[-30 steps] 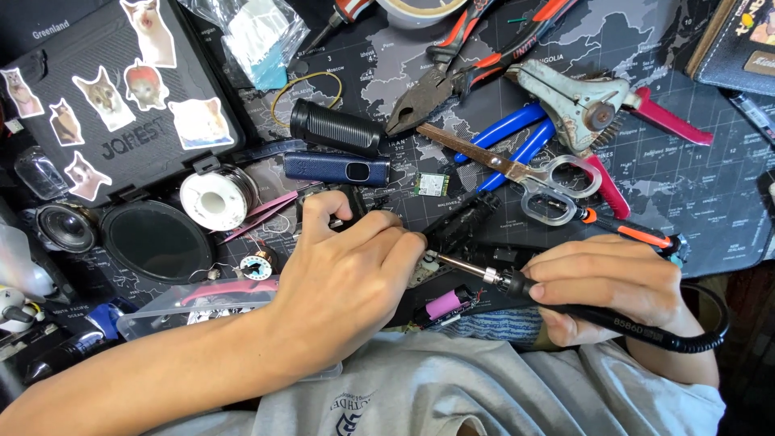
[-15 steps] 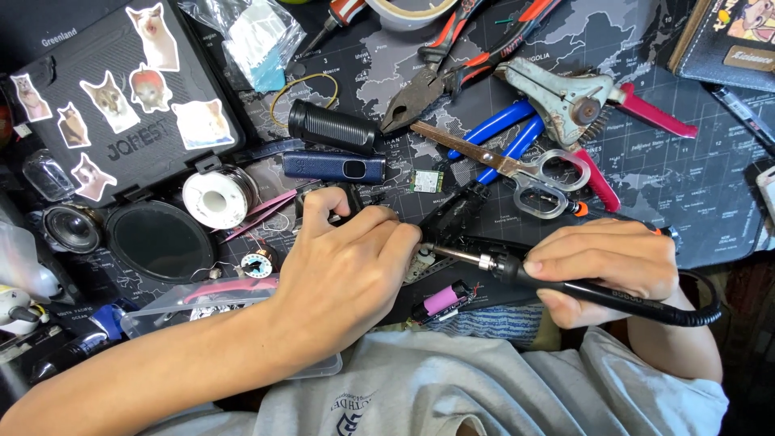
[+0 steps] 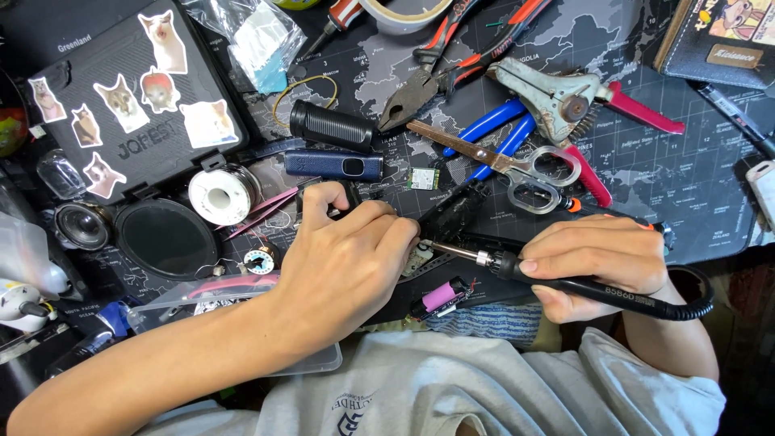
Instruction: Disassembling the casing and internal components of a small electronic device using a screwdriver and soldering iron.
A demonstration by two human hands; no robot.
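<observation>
Soldering iron (image 3: pixel 565 278) is held in the right hand (image 3: pixel 601 262), its long axis running nearly level across the lower middle of the frame, the metal tip pointing left toward the left hand (image 3: pixel 347 270). The black handle is clamped by the right fingers (image 3: pixel 581 246) from above and the thumb from below, with the cord curling away at lower right. The tip is seen just beside the left fingertips, which are curled together and pressed down on a dark device (image 3: pixel 452 211); what they grip cannot be told. A work mat (image 3: pixel 646 161) printed with a map covers the surface, crowded with scissors (image 3: pixel 500 161), pliers (image 3: pixel 440 69), a solder spool (image 3: pixel 219 194) and a stickered black case (image 3: pixel 129 105) at upper left.
</observation>
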